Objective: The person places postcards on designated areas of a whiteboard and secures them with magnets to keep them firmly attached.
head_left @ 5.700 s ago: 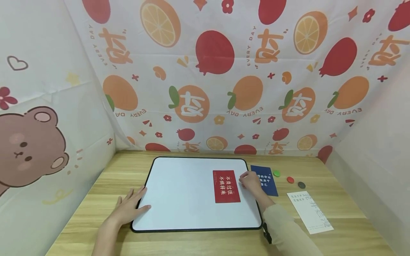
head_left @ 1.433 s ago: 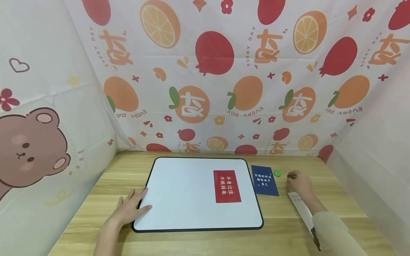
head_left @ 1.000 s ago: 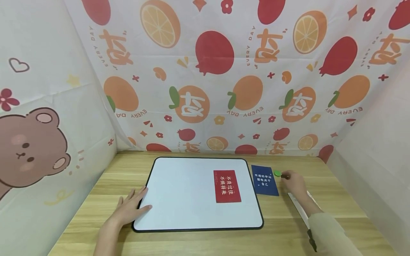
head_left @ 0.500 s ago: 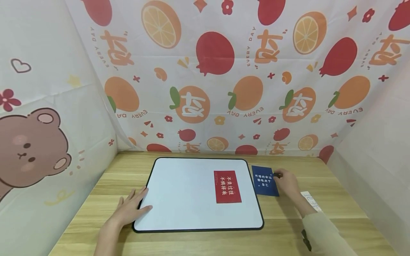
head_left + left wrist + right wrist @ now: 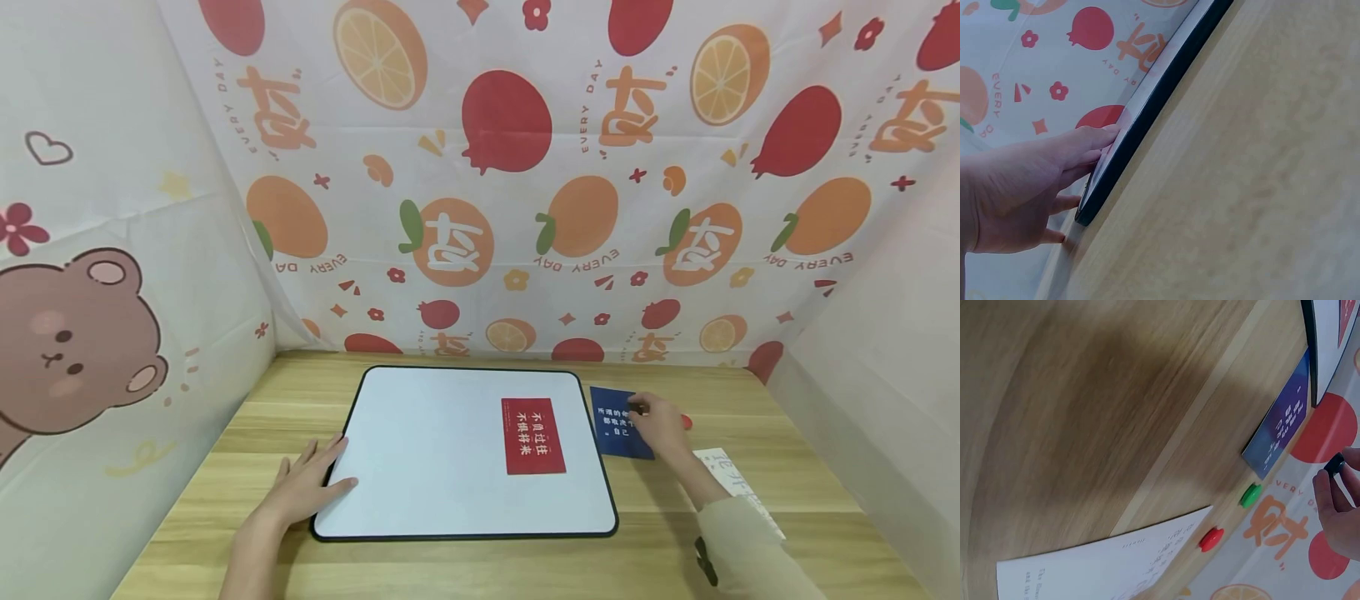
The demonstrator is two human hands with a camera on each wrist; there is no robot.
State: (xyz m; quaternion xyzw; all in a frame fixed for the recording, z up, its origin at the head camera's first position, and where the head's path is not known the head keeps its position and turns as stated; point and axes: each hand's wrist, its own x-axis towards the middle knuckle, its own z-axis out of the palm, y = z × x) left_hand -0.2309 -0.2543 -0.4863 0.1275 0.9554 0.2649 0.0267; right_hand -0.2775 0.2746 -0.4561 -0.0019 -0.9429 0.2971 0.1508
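My left hand [image 5: 300, 487] rests on the left edge of a black-framed whiteboard [image 5: 427, 467], fingers spread and the thumb on its white face. In the left wrist view the thumb lies over the raised frame [image 5: 1147, 122]. My right hand [image 5: 663, 427] pinches a small round black magnet [image 5: 1334, 464] between thumb and fingertips, held over the blue card [image 5: 615, 437], right of the board. A red card [image 5: 534, 437] with white lettering lies on the board's right half.
A green magnet [image 5: 1250, 495] and a red magnet [image 5: 1212, 539] sit on the wooden table [image 5: 450, 575] near the blue card; the green one is hidden in the head view. A white card [image 5: 738, 487] lies farther right, partly under the right forearm. A fruit-print cloth [image 5: 510, 242] hangs behind.
The right hand has left the red card's edge and picked up the black magnet from the table's right side. It now moves left with it, over the blue card. The left hand stays put.
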